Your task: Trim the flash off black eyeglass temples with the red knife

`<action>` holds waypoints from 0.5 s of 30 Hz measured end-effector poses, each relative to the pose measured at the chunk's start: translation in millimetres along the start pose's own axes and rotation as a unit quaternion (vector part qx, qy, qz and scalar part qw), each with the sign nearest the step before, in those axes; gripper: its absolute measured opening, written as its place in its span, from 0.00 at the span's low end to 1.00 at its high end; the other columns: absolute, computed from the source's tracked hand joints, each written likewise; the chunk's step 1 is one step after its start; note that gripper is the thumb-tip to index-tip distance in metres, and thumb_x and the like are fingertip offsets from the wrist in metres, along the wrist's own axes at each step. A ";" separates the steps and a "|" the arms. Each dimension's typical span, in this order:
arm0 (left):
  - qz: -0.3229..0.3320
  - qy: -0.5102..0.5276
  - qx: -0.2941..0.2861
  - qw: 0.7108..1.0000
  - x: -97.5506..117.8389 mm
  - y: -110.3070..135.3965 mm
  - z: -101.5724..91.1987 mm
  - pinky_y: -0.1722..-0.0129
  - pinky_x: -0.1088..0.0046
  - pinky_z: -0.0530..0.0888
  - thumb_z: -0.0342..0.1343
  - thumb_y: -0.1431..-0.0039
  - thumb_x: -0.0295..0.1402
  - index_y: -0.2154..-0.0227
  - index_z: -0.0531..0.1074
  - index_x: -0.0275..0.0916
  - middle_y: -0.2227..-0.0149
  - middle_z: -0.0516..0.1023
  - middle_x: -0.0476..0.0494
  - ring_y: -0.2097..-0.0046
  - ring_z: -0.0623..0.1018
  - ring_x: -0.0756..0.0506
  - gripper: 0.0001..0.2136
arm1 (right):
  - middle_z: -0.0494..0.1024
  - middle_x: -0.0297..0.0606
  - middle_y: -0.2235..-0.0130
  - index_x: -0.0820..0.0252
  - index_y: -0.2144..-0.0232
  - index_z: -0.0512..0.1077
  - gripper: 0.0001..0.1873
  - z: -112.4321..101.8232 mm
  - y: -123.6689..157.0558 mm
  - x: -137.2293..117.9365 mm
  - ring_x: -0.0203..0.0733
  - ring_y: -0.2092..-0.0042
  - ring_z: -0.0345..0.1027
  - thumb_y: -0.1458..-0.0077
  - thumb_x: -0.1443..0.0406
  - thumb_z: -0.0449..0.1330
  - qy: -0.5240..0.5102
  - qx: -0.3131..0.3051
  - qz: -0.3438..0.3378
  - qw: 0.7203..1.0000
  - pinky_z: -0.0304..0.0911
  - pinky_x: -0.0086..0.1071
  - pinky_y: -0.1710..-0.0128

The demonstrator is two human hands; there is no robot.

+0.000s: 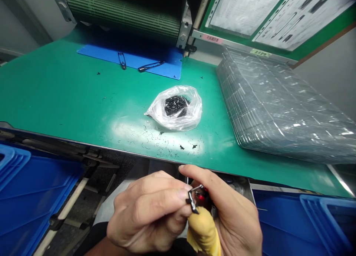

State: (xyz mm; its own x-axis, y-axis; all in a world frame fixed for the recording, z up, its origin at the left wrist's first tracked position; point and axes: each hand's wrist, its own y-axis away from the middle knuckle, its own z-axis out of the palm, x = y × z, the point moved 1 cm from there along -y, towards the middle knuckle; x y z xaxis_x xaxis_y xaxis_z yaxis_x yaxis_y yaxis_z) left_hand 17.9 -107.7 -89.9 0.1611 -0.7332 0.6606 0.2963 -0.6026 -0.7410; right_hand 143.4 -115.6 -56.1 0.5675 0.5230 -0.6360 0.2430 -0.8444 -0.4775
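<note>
Left hand (147, 211) pinches a small black-and-silver wire clip (192, 200) between thumb and fingertips, its grip pressed together, just below the near edge of a green desk (69, 96). Right hand (236, 222) curves in beside it, around a dark part with a red mark (200, 197); that part is mostly hidden, and whether this grip is closed on it cannot be told. A yellow-wrapped piece (203, 230) rises between the hands.

Beyond the edge, a clear plastic bag (190, 115) of small black parts (175, 105) sits among stray black bits and fine wire curls (158, 143). Two black clips (150, 66) lie on a blue mat (167, 65) beneath a green roller (122, 15). Stacked clear plastic trays (278, 107) line the right side. A pink label (211, 39) appears to read "不良履历表"; a green label (260, 52) is too small to read. Blue crates (27, 196) sit below the desk on both sides.
</note>
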 end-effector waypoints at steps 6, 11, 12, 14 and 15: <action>0.041 0.059 0.034 0.997 -7.3 -0.2 4.5 0.67 0.81 0.80 0.59 0.39 0.27 0.67 0.74 0.30 0.65 0.81 0.47 0.69 0.80 0.54 0.04 | 0.80 0.41 0.67 0.65 0.57 0.70 0.17 -0.3 -4.0 -4.1 0.40 0.70 0.75 0.35 0.56 0.55 0.017 0.008 -0.028 0.999 0.69 0.27 0.73; 0.032 0.082 0.009 0.996 -7.2 0.6 5.2 0.67 0.81 0.80 0.59 0.40 0.25 0.67 0.73 0.28 0.64 0.80 0.46 0.68 0.79 0.53 0.03 | 0.79 0.38 0.67 0.62 0.58 0.70 0.17 3.0 -4.7 -4.0 0.38 0.70 0.74 0.35 0.53 0.55 0.007 0.016 -0.007 1.000 0.68 0.28 0.72; 0.032 0.080 0.008 0.996 -6.7 0.8 4.8 0.67 0.81 0.80 0.60 0.40 0.25 0.67 0.73 0.28 0.64 0.80 0.46 0.68 0.79 0.53 0.03 | 0.78 0.38 0.67 0.62 0.57 0.70 0.20 3.7 -3.6 -3.4 0.38 0.71 0.73 0.35 0.51 0.54 -0.001 0.027 -0.002 1.000 0.66 0.28 0.73; 0.034 0.077 0.007 0.996 -5.8 0.6 3.8 0.67 0.81 0.80 0.59 0.39 0.25 0.67 0.73 0.28 0.64 0.80 0.46 0.68 0.79 0.53 0.03 | 0.77 0.38 0.68 0.61 0.56 0.70 0.25 4.6 -1.0 -2.2 0.38 0.72 0.71 0.36 0.46 0.51 -0.016 0.042 0.004 0.999 0.63 0.30 0.75; 0.035 0.078 0.003 0.996 -5.7 0.3 3.4 0.68 0.81 0.80 0.59 0.40 0.25 0.67 0.73 0.28 0.65 0.80 0.46 0.68 0.80 0.53 0.03 | 0.76 0.38 0.69 0.61 0.55 0.70 0.25 4.8 0.3 -1.7 0.38 0.73 0.70 0.36 0.46 0.51 -0.018 0.039 0.005 0.999 0.62 0.30 0.76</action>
State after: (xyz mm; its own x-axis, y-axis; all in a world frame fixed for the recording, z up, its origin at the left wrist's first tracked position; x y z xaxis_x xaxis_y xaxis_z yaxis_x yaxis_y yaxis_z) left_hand 20.3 -102.7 -93.5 0.0334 -0.8132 0.5811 0.2945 -0.5476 -0.7832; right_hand 138.8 -116.2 -58.1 0.5398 0.5200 -0.6620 0.1744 -0.8384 -0.5163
